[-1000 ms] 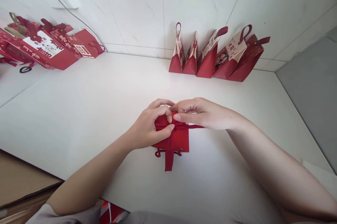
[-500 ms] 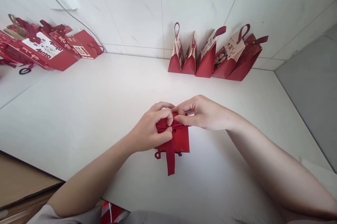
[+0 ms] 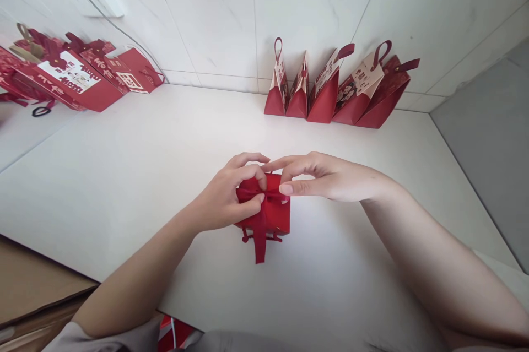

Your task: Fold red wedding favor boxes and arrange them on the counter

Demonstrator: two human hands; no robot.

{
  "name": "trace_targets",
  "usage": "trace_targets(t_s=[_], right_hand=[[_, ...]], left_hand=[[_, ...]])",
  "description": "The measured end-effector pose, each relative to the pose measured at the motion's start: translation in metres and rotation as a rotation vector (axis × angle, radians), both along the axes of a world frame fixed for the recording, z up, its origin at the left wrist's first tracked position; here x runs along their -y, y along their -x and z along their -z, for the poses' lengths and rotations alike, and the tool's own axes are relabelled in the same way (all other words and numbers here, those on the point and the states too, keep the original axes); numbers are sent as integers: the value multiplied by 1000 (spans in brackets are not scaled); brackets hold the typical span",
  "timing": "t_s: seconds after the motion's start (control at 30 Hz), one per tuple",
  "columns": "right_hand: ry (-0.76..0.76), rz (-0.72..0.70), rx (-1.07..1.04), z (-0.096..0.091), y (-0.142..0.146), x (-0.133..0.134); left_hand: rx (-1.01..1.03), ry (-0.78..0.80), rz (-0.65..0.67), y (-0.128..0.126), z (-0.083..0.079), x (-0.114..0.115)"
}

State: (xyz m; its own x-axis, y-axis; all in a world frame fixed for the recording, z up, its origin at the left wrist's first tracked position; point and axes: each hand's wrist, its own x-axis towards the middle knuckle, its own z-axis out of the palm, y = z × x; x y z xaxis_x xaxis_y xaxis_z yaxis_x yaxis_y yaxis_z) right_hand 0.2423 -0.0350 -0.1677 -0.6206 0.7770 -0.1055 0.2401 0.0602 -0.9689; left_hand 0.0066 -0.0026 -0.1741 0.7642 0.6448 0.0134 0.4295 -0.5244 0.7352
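Observation:
A small red box sits on the white table in front of me, with a dark red ribbon tied across its top and one tail hanging over the near side. My left hand comes from the left, thumb and forefinger pinched on the ribbon at the knot; the knot is partly hidden. On the right, my right hand has its thumb and forefinger tips together at the ribbon's right side, while another finger reaches over the far edge of the box. Red cord shows below the near edge.
Several red gift boxes with ribbon loops stand along the tiled wall at the back right. More printed red boxes are at the back left, near a grey cable. A brown cardboard box lies below the table's left edge.
The red box and both hands' fingertips have shifted slightly left. The right fingers have spread a little from the ribbon's right side. The hanging tail has swung left and looks shorter.

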Motion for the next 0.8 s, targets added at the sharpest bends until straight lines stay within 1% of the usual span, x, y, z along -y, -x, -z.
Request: trace_targets(t_s=[0.1, 0.2, 0.27, 0.33, 0.4, 0.53, 0.67, 0.8], right_hand=[[-31, -38, -36, -2, 0, -1], [-70, -65, -53, 2, 4, -1], [-125, -24, 9, 5, 7, 1], [-185, 50, 94, 6, 8, 4], [-214, 95, 123, 5, 7, 6], [-143, 95, 25, -1, 3, 5], [-87, 111, 32, 1, 3, 1], [-138, -17, 37, 8, 7, -3]], left_hand=[[-4, 33, -28, 0, -3, 0], [72, 55, -67, -2, 4, -1], [137, 69, -132, -3, 11, -3], [172, 99, -195, -4, 17, -5], [193, 133, -224, -3, 21, -7], [205, 166, -192, -3, 21, -7], [191, 176, -149, -2, 19, -6], [191, 160, -110, -3, 20, -6]])
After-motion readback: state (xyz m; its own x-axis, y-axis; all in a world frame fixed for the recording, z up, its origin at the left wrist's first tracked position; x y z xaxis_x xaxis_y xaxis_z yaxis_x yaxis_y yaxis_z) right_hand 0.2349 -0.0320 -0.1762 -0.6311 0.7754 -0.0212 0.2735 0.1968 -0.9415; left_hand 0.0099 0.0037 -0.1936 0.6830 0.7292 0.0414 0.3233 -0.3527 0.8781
